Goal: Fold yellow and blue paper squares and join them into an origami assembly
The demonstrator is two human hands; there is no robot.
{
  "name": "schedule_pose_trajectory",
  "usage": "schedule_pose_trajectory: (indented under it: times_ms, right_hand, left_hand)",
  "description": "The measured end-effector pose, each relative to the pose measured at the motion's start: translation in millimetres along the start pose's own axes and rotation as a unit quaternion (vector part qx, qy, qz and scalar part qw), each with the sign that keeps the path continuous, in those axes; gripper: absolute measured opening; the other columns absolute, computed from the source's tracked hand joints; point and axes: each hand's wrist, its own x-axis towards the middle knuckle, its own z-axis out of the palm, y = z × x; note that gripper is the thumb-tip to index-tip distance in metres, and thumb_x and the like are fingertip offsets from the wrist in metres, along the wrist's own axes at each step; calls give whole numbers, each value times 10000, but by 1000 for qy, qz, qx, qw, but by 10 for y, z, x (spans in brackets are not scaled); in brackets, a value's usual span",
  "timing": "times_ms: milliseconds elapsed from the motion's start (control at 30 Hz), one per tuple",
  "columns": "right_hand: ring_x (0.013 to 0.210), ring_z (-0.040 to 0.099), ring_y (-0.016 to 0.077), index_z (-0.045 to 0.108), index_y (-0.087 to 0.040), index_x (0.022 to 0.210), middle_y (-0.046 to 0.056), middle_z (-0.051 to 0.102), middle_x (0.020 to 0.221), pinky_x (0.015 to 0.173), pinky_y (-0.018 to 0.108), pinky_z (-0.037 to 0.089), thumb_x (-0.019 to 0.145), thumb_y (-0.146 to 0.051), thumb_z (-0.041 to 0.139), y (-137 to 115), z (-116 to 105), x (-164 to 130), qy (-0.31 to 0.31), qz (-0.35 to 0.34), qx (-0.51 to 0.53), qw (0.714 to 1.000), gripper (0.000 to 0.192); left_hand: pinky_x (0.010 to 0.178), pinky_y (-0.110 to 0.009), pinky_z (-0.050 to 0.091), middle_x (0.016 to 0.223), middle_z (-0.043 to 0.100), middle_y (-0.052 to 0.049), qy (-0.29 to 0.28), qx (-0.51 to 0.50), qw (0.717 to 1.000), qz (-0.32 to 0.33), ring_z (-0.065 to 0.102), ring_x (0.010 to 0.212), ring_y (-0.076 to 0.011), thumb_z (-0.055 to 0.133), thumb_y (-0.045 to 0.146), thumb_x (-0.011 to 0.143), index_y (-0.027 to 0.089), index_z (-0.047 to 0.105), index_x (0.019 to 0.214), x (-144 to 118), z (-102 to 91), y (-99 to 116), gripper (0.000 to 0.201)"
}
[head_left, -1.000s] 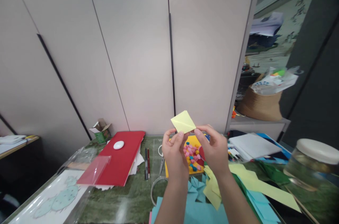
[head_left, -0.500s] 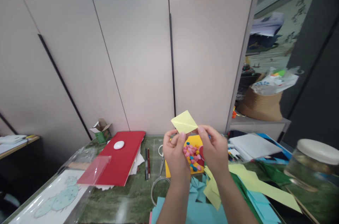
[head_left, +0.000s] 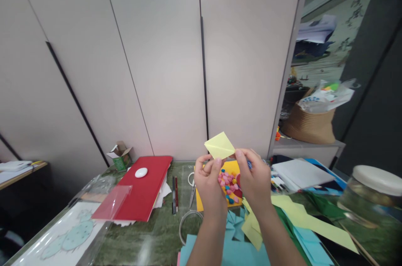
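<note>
Above the table (head_left: 150,232): both hands raised together
Left hand (head_left: 210,182): pinching folded yellow paper (head_left: 219,145)
Right hand (head_left: 255,180): pinching same paper; crease apparently being pressed
Below: colourful beads (head_left: 228,181); blue sheets (head_left: 232,249)

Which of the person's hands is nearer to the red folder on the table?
Left. The left hand is just right of the red folder, raised above the table; the right hand is farther right. Both pinch the yellow folded paper.

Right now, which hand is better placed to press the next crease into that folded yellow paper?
Probably the right hand: its thumb lies flat against the folded yellow paper at the lower right edge, beside the diagonal crease. The left hand pinches the lower corner from below, so it seems better suited to holding the piece steady.
</note>
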Motion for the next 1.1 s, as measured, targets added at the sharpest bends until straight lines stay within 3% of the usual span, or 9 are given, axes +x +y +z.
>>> schedule_pose_trajectory:
  times_ms: [100,233,467,733,933,1100]
  right_hand:
    - [725,540,169,556,-189,733,23,602,722,704,297,370,888,-296,372,6,25,-2,5,-14,-9,1000,263]
    - [742,552,168,573,-195,783,32,610,773,691,292,386,911,-294,306,-3,14,-15,1,7,55,998,312]
    - [662,542,162,591,-178,632,11,590,646,657,280,388,807,-331,540,-25,-36,-17,12,19,46,999,238]
    - [630,539,158,581,-177,611,9,597,625,628,272,383,838,-351,482,-7,-2,-35,18,53,75,996,303]
    - [652,552,164,607,-162,702,28,610,661,637,275,419,878,-423,359,10,1,12,-17,103,199,974,400]
    - [671,525,160,596,-163,679,9,576,659,624,261,412,779,-375,554,45,-31,50,-59,98,190,975,238]
  left_hand:
    - [753,-259,467,653,694,-13,2,-1,1000,-1,666,710,-143,693,168,653,178,474,819,2,-3,-2,275]
    - [739,-252,468,655,696,-18,4,1,1000,0,667,702,-144,689,165,658,176,478,811,7,-5,1,261]
    - [670,-232,482,661,706,-32,-28,-14,999,-14,665,661,-135,663,145,691,176,475,819,-8,-5,-14,229]
    - [661,-223,483,695,713,-46,-28,-15,999,-28,666,654,-133,672,135,675,168,490,809,-19,3,-6,228]
    - [662,-236,481,687,711,-39,-16,-7,1000,-22,664,650,-142,684,156,659,172,499,800,-9,-13,-7,233]
    - [653,-261,480,680,701,-34,-39,9,999,-26,667,668,-170,680,171,672,172,501,806,-7,-14,-12,224]
